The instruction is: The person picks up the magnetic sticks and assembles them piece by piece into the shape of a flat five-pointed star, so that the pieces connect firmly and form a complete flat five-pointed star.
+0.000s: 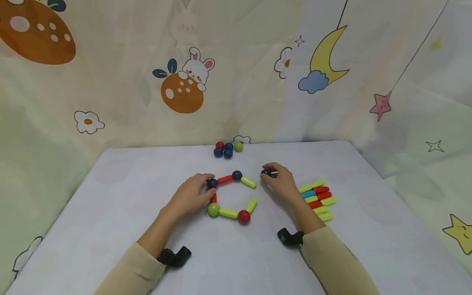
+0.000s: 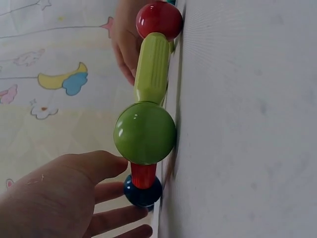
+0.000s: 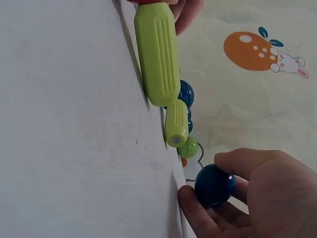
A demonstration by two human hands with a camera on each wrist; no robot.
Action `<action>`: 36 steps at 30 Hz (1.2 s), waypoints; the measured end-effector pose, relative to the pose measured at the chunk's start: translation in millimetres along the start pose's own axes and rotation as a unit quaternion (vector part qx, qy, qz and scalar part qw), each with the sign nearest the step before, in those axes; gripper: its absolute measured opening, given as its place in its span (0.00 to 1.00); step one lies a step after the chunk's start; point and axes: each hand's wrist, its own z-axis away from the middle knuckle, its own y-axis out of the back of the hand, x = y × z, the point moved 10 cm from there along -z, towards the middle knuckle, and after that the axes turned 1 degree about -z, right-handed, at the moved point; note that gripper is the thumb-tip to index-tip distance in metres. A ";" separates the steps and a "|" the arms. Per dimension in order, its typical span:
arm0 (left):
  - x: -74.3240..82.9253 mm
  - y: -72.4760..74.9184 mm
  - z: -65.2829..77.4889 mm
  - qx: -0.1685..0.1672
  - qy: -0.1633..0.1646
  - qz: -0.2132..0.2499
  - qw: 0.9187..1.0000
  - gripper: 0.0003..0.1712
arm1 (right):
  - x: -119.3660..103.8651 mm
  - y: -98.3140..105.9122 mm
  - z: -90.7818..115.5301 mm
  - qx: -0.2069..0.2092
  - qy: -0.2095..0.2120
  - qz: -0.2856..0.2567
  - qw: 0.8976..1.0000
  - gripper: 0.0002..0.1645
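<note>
On the white table lies an unclosed ring of magnetic rods and balls. My left hand point(image 1: 191, 192) is at its left corner, thumb and fingers on either side of a dark blue ball point(image 1: 212, 183). From that ball, a red rod point(image 1: 225, 180) leads to another blue ball point(image 1: 237, 175) and a yellow-green rod point(image 1: 248, 182). Below it, a short red rod point(image 2: 143, 174) joins a green ball point(image 2: 144, 133), then a yellow-green rod point(image 1: 228, 212), a red ball point(image 1: 243, 217) and another yellow-green rod point(image 3: 157, 54). Right of the gap, my right hand point(image 1: 282, 182) pinches a loose blue ball point(image 3: 215, 185).
Several loose balls, dark blue point(image 1: 228, 154), red point(image 1: 219, 145) and green point(image 1: 238, 146), sit at the table's back edge. Beside my right forearm lies a row of yellow-green, red and blue rods point(image 1: 321, 195). A patterned cloth point(image 1: 236, 82) hangs behind the table.
</note>
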 end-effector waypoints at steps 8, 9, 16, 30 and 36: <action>32.9 11.1 3.4 0.062 -0.039 -0.062 0.995 0.26 | 4.3 2.0 15.9 0.004 -0.009 -0.024 1.000 0.23; 40.0 10.5 4.3 0.066 -0.051 -0.064 0.994 0.25 | 3.9 1.4 17.6 0.002 -0.008 -0.025 1.000 0.23; 82.8 -7.0 7.9 0.052 -0.100 -0.078 0.991 0.21 | 11.0 1.3 27.9 0.014 -0.024 -0.041 0.999 0.23; 111.0 -57.2 3.9 -0.017 -0.034 -0.157 0.987 0.32 | 15.2 3.3 28.8 0.031 -0.007 -0.065 0.997 0.25; 116.8 -59.1 6.3 0.025 -0.029 -0.165 0.986 0.22 | 14.6 3.3 30.1 0.024 -0.005 -0.045 0.999 0.22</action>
